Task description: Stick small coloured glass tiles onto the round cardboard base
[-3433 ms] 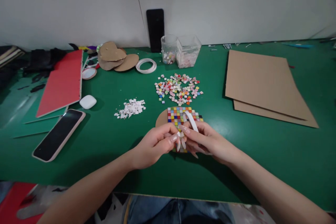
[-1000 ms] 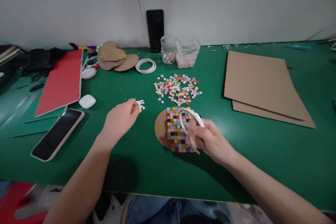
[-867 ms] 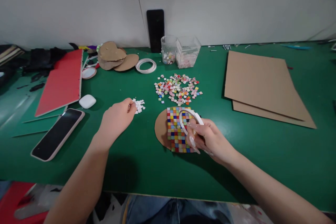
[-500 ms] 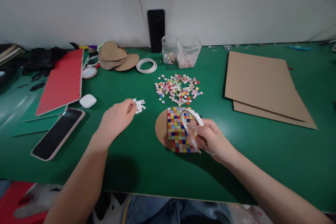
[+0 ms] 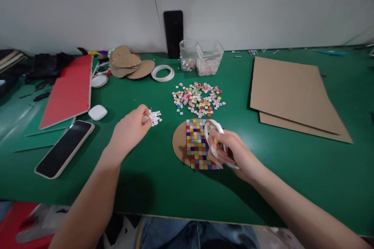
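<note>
A round cardboard disc (image 5: 178, 143) lies in front of me, partly covered by a grid of small coloured mosaic tiles (image 5: 198, 143). My right hand (image 5: 233, 152) rests on the grid's right side, its fingers closed on a roll of white tape (image 5: 213, 129). My left hand (image 5: 130, 129) is curled over a small heap of white paper scraps (image 5: 154, 117), fingertips pinched together at its edge; what they hold is too small to see. Behind the disc lies a loose pile of coloured tiles (image 5: 198, 99).
On the green table (image 5: 292, 171): a phone (image 5: 64, 148) and white earbud case (image 5: 97, 112) at left, a red board (image 5: 70, 90), cardboard cut-outs (image 5: 128, 64), another tape ring (image 5: 163, 72), two clear containers (image 5: 201, 56), a black phone against the wall (image 5: 173, 33), cardboard sheets (image 5: 295, 95) at right.
My left hand left the tape near the disc and moved left to the white scrap heap. My right hand kept the tape roll and shifted it slightly over the tile grid.
</note>
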Demonstrator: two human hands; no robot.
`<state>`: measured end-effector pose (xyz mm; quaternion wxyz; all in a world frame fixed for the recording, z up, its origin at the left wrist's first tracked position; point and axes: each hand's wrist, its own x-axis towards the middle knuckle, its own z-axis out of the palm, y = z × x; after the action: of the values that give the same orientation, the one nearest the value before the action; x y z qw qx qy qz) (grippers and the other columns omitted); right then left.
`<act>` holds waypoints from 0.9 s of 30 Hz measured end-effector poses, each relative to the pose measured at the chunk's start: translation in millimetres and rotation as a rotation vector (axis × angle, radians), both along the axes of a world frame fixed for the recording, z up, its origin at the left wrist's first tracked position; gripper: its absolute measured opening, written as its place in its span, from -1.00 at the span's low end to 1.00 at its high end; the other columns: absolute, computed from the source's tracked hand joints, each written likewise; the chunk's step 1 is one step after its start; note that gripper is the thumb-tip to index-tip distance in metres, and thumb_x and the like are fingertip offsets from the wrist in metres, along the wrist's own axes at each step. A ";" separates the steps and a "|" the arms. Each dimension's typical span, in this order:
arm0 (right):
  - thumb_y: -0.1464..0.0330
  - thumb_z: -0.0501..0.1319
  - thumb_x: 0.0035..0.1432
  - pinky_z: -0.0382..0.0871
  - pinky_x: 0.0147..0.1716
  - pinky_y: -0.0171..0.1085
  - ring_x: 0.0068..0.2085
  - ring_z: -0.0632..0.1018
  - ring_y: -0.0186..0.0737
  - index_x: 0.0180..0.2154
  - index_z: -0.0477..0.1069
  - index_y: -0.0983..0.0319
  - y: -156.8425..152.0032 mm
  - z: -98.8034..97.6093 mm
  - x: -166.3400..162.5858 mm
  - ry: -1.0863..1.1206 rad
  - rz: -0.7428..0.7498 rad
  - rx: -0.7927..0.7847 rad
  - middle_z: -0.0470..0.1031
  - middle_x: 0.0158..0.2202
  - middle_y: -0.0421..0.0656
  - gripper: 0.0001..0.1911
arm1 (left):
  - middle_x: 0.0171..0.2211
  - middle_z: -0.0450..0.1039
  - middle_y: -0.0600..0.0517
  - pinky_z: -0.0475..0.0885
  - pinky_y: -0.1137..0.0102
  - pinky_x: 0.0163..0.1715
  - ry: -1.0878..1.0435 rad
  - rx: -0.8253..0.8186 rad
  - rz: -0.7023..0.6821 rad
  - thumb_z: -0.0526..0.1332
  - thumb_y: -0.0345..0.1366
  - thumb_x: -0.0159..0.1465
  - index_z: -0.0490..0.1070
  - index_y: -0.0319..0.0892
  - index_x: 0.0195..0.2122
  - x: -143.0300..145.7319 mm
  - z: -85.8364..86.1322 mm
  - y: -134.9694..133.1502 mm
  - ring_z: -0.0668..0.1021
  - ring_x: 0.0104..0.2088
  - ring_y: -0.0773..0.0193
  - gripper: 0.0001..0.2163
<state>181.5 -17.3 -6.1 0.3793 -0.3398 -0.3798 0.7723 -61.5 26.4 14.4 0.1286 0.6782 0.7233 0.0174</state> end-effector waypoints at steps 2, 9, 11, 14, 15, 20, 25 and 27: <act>0.27 0.00 0.22 0.09 -0.67 -0.38 -0.77 0.09 -0.46 -0.60 0.28 0.25 0.2 -0.7 0.3 0.027 0.005 0.007 0.02 -0.87 -0.39 -0.62 | -0.42 0.37 0.05 0.13 0.48 -0.62 -0.029 0.010 -0.009 -0.02 -0.29 0.17 0.21 -0.11 -0.22 -1.8 -2.7 0.9 0.39 -0.52 0.31 -0.83; 0.26 0.01 0.23 0.10 -0.67 -0.39 -0.76 0.11 -0.47 -0.59 0.29 0.26 0.4 -4.7 1.5 0.070 0.013 0.022 0.05 -0.85 -0.40 -0.62 | -0.38 0.44 0.03 0.14 0.47 -0.62 -0.057 -0.018 -0.004 -0.07 -0.29 0.21 0.29 -0.11 -0.21 -3.4 -5.4 1.8 0.41 -0.53 0.30 -0.79; 0.26 0.03 0.22 0.10 -0.67 -0.39 -0.76 0.12 -0.47 -0.57 0.29 0.26 -0.1 -5.3 1.7 0.068 0.004 0.020 0.05 -0.85 -0.40 -0.64 | -0.44 0.45 0.07 0.14 0.46 -0.63 -0.092 -0.035 0.012 -0.10 -0.28 0.23 0.29 -0.10 -0.18 -3.1 -4.2 1.6 0.38 -0.59 0.32 -0.76; 0.25 0.04 0.21 0.10 -0.66 -0.39 -0.76 0.15 -0.46 -0.57 0.28 0.25 -0.8 -5.5 2.0 0.058 0.001 0.018 0.05 -0.85 -0.40 -0.65 | -0.49 0.45 0.10 0.17 0.46 -0.60 -0.177 -0.030 0.021 -0.13 -0.17 0.27 0.32 -0.10 -0.22 -2.6 -2.1 1.7 0.39 -0.61 0.33 -0.72; 0.24 0.04 0.21 0.10 -0.66 -0.38 -0.75 0.16 -0.46 -0.57 0.27 0.24 -0.9 -5.4 2.0 0.051 0.003 0.018 0.05 -0.85 -0.40 -0.65 | -0.49 0.45 0.09 0.19 0.46 -0.58 -0.199 -0.017 0.022 -0.13 -0.12 0.28 0.33 -0.11 -0.28 -2.5 -1.5 1.9 0.40 -0.59 0.33 -0.70; 0.21 0.06 0.20 0.08 -0.67 -0.38 -0.75 0.15 -0.48 -0.65 0.16 0.22 -0.7 -3.3 1.1 0.021 0.002 0.045 0.04 -0.83 -0.40 -0.59 | -0.51 0.44 0.09 0.23 0.48 -0.55 -0.290 0.041 0.037 -0.13 -0.05 0.28 0.29 -0.14 -0.47 -1.5 -0.7 2.9 0.39 -0.58 0.36 -0.64; 0.19 0.09 0.17 0.08 -0.69 -0.40 -0.73 0.14 -0.48 -0.64 0.11 0.20 -0.8 -1.8 -0.4 -0.022 0.001 0.094 0.05 -0.80 -0.41 -0.59 | -0.50 0.42 0.09 0.20 0.50 -0.60 -0.333 0.054 0.017 -0.01 -0.14 0.24 0.30 -0.14 -0.41 0.4 -0.4 3.3 0.37 -0.60 0.39 -0.77; 0.19 0.09 0.17 0.09 -0.69 -0.41 -0.73 0.14 -0.49 -0.61 0.13 0.20 -1.1 -2.2 -0.4 -0.025 0.001 0.108 0.05 -0.79 -0.42 -0.62 | -0.47 0.43 0.09 0.21 0.50 -0.60 -0.354 0.036 0.019 0.01 -0.16 0.23 0.31 -0.13 -0.36 0.3 0.1 3.6 0.39 -0.58 0.38 -0.81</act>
<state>181.1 -18.4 -8.4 0.3920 -0.3281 -0.4260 0.7465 -61.2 30.0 14.5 0.2415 0.6598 0.6954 0.1506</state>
